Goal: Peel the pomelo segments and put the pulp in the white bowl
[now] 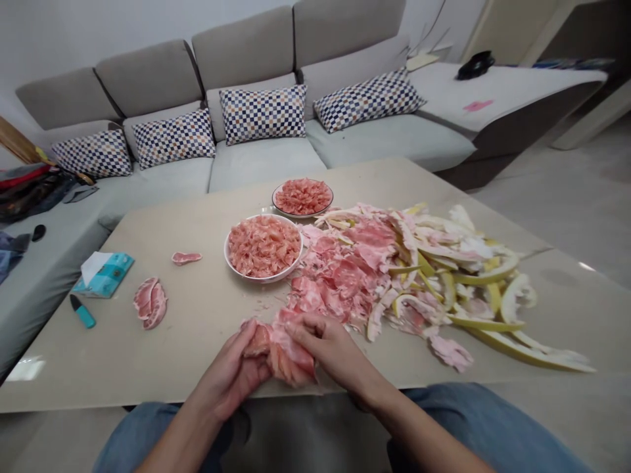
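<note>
Over the table's near edge, my left hand (241, 368) is closed on a pink pomelo segment (288, 361), its fingers cupped under the left end. My right hand (330, 345) pinches the pale membrane at the segment's upper right side. Just beyond my hands stands a white bowl (263, 278) heaped with peeled pink pomelo pulp (265, 245). Behind it is a dark-rimmed plate (282, 211) with more pulp. Torn pink membranes (340, 269) lie to the right of the bowl, against a pile of yellow-green and white pomelo rinds (448, 282).
On the table's left lie an unpeeled segment (150, 303), a small segment piece (186, 258), a blue tissue pack (104, 274) and a teal-handled knife (83, 311). A grey sofa (266, 164) with checkered cushions (263, 113) runs along the far side. My knees are under the near edge.
</note>
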Action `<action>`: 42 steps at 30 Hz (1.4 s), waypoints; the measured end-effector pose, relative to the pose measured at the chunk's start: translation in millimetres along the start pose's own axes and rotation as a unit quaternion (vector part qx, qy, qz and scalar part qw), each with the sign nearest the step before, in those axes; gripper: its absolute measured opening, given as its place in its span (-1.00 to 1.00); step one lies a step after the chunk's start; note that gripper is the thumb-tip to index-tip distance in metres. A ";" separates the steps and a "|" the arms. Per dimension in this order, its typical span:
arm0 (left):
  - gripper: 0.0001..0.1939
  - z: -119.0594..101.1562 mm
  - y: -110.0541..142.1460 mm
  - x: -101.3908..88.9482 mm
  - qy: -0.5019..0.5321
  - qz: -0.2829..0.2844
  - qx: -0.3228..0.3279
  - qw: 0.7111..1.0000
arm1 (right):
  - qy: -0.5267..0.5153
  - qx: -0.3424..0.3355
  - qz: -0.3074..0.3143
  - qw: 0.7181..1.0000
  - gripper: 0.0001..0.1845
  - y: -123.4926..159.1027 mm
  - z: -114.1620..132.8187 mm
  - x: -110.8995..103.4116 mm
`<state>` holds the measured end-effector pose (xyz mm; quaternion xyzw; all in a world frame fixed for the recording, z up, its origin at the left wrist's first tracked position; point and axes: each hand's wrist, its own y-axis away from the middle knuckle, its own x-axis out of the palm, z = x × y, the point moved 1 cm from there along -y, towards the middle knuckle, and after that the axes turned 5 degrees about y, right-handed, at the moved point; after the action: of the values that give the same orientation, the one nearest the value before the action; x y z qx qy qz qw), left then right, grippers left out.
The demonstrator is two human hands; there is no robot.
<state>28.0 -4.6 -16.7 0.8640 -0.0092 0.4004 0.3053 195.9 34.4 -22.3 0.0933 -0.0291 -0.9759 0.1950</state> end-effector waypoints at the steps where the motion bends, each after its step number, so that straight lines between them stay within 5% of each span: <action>1: -0.79 -1.3 -1.8 -0.6 0.012 -0.011 0.014 1.000 | 0.024 -0.019 -0.040 0.999 -0.69 -0.1 -0.1 -1.2; 4: -0.84 -5.7 -4.8 -2.9 0.025 -0.061 0.072 0.995 | 0.114 -0.112 -0.128 0.979 -0.73 3.2 2.4 -1.2; 8: -0.84 -6.1 -3.8 -3.8 0.015 -0.081 0.116 0.990 | 0.229 -0.254 -0.085 0.936 -0.40 9.1 3.2 10.1; 11: -0.83 -1.8 -1.4 -0.8 0.000 -0.068 0.119 0.991 | 0.282 -0.282 -0.067 0.915 -0.25 9.4 -0.8 17.5; 19: -0.85 3.4 7.3 11.0 -0.061 -0.006 0.135 0.989 | 0.295 -0.307 -0.068 0.902 -0.67 8.2 -2.2 17.1; 28: -0.92 0.5 11.2 9.2 -0.004 -0.022 0.115 0.993 | 0.149 -0.236 -0.069 0.958 -0.77 11.0 5.3 13.3; 34: -0.86 -2.4 9.9 5.4 0.025 -0.021 0.074 0.997 | 0.054 -0.113 -0.053 0.991 -0.79 8.6 10.3 11.0; 42: -0.85 -8.1 8.6 2.5 0.059 -0.024 0.073 0.995 | -0.099 0.003 -0.061 0.993 -0.63 6.5 3.5 8.7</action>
<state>21.9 -6.7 -6.5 0.8589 0.0588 0.4426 0.2508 189.8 25.2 -19.7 -0.0018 -0.0449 -0.9904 0.1308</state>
